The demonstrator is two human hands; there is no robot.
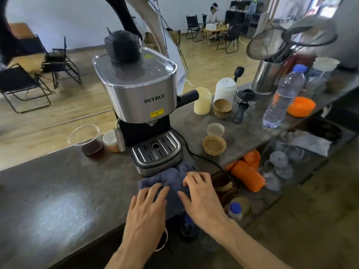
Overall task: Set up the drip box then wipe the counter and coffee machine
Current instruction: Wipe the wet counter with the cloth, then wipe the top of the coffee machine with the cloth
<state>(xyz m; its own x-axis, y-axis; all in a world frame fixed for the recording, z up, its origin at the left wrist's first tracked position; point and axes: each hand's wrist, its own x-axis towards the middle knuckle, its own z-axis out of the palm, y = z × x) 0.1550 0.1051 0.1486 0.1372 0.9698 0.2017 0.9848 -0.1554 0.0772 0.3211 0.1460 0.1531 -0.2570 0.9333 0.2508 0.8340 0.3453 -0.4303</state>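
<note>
Both forearms reaching in from the near edge, angled toward each other over the dark bench. Left hand palm down, fingers straight and spread, fingertips pressing on the near edge of a blue-grey cloth. Right hand also palm down on the cloth, fingers slightly bent at the knuckles with tips pressing into the fabric, thumb stretched out toward the left hand; neither hand gripping, both flat and apart. Cloth bunched beneath and just ahead of both hands, its far edge touching the base of the coffee machine. Machine directly beyond the hands, steel body upright, slotted drip tray seated at its foot just past the cloth. Black power cord trailing from the machine's right side, passing beyond the right hand. Glass cup with dark liquid well ahead and to the left of the left hand, a small white cup beside it. Fluted brown paper cup and small ceramic cup ahead and right of the right hand. Further off on that side, a cream cylinder, a portafilter and a clear water bottle. Orange cups on a lower shelf just right of the right hand.
</note>
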